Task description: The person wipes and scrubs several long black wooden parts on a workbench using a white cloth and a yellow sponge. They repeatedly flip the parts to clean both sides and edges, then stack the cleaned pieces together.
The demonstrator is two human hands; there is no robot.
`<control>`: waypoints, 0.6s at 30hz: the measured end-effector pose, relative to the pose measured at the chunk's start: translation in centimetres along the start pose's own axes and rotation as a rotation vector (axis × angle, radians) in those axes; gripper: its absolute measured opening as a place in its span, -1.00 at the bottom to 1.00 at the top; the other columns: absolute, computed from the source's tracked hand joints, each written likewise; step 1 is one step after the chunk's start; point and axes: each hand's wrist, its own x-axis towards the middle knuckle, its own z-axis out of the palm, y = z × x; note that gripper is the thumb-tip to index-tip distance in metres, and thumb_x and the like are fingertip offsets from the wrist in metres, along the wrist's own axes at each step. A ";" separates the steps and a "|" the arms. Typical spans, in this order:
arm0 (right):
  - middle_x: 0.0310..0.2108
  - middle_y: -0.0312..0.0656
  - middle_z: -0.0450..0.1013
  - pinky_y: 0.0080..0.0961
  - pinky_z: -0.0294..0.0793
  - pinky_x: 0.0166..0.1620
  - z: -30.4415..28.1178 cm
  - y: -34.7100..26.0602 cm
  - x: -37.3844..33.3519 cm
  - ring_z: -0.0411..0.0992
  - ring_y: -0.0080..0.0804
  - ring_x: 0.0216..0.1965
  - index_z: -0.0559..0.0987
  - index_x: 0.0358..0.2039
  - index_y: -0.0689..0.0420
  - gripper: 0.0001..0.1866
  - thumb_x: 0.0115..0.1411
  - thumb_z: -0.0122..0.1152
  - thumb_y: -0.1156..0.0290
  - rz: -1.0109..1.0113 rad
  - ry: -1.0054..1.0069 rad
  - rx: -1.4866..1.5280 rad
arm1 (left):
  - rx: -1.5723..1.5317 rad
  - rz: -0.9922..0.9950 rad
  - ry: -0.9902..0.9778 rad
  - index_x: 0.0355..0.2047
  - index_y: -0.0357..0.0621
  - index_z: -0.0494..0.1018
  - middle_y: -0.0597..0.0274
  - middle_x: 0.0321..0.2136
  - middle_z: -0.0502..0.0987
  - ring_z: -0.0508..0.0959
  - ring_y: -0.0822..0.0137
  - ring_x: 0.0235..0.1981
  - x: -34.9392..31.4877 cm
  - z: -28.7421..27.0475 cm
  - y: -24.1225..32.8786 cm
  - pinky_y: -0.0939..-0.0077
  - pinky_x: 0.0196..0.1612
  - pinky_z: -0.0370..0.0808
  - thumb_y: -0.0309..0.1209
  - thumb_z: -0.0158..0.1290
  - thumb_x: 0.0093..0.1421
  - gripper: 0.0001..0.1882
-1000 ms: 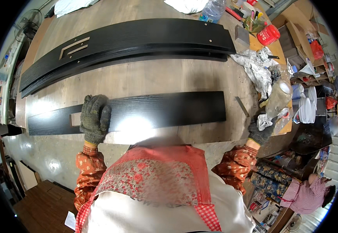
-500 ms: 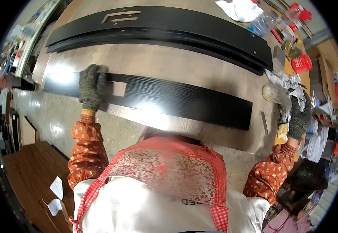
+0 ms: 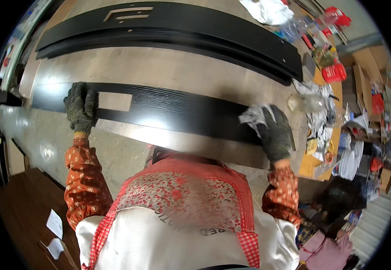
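A long black board with a rectangular cutout lies across the table in front of me. My left hand, in a dark knitted glove, rests on the board just left of the cutout, its fingers laid over the surface. At the board's right end is my right hand, gloved the same way. It is closed around a crumpled grey-white rag, which touches the black surface. The glove hides part of the rag and the board's right corner.
More black boards, stacked with cutouts, lie along the far side. On the right are a clear jar, a red container, crumpled rags and bottles. A white cloth lies at the far right. A brown panel stands lower left.
My right hand has come left from the cluttered side onto the board's right end, bringing a rag. My left hand stays on the board. The whole view has shifted slightly.
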 end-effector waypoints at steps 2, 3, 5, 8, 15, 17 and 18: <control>0.19 0.07 0.34 -0.15 0.30 0.20 -0.1 1.8 -2.2 0.29 0.12 0.19 0.42 0.19 0.12 -0.51 0.32 0.02 0.17 0.041 0.045 -0.044 | 0.018 0.064 0.068 0.05 -0.21 0.38 -0.07 -0.07 0.48 0.45 -0.09 -0.06 0.3 -0.3 0.9 0.10 0.05 0.30 -0.14 0.00 0.25 -0.52; 0.18 0.09 0.34 -0.13 0.30 0.20 0.0 2.6 -3.3 0.29 0.13 0.19 0.41 0.19 0.15 -0.52 0.35 -0.03 0.19 0.084 0.040 0.010 | 0.001 0.015 -0.003 0.07 -0.21 0.38 -0.08 -0.03 0.46 0.42 -0.11 0.00 0.4 -0.7 1.2 0.07 0.10 0.26 -0.10 0.01 0.24 -0.49; 0.17 0.12 0.34 -0.10 0.30 0.20 -0.2 3.9 -4.7 0.30 0.14 0.18 0.39 0.20 0.19 -0.52 0.38 -0.08 0.20 0.092 0.071 0.077 | 0.047 0.025 0.000 0.06 -0.21 0.38 -0.06 -0.04 0.48 0.44 -0.08 -0.05 0.5 -0.9 1.1 0.10 0.05 0.30 -0.13 0.03 0.23 -0.50; 0.17 0.08 0.34 -0.12 0.32 0.20 0.0 3.5 -3.5 0.33 0.08 0.17 0.44 0.15 0.17 -0.53 0.28 0.04 0.23 -0.050 0.111 0.069 | 0.155 -0.075 -0.032 0.16 -0.18 0.32 -0.09 0.13 0.38 0.33 -0.10 0.16 -0.5 0.2 0.4 0.00 0.23 0.17 -0.04 -0.01 0.25 -0.40; 0.01 -0.06 0.43 -0.08 0.43 0.04 0.4 -12.8 6.8 0.41 0.01 0.03 0.53 0.01 0.02 -0.48 0.04 0.31 0.10 -0.730 -0.107 0.215 | 0.130 -0.180 -0.095 0.21 -0.10 0.29 -0.11 0.22 0.28 0.21 -0.17 0.27 -0.8 0.0 0.8 -0.15 0.35 -0.03 0.07 -0.12 0.27 -0.35; 0.00 -0.07 0.42 -0.08 0.43 0.03 1.1 -17.1 9.6 0.40 0.01 0.02 0.52 0.01 0.03 -0.48 0.06 0.29 0.08 -0.846 -0.129 0.239 | 0.107 -0.183 -0.055 0.20 -0.11 0.30 -0.11 0.21 0.30 0.23 -0.18 0.26 -0.8 0.2 0.9 -0.11 0.34 -0.01 0.02 -0.09 0.28 -0.39; 0.00 -0.08 0.42 -0.09 0.42 0.03 1.9 -19.0 11.1 0.40 -0.01 0.01 0.50 0.02 0.02 -0.48 0.08 0.27 0.08 -0.930 -0.120 0.239 | 0.103 -0.183 -0.029 0.19 -0.13 0.31 -0.11 0.20 0.32 0.25 -0.18 0.25 -0.6 -0.1 1.1 -0.06 0.35 0.02 -0.02 -0.07 0.29 -0.41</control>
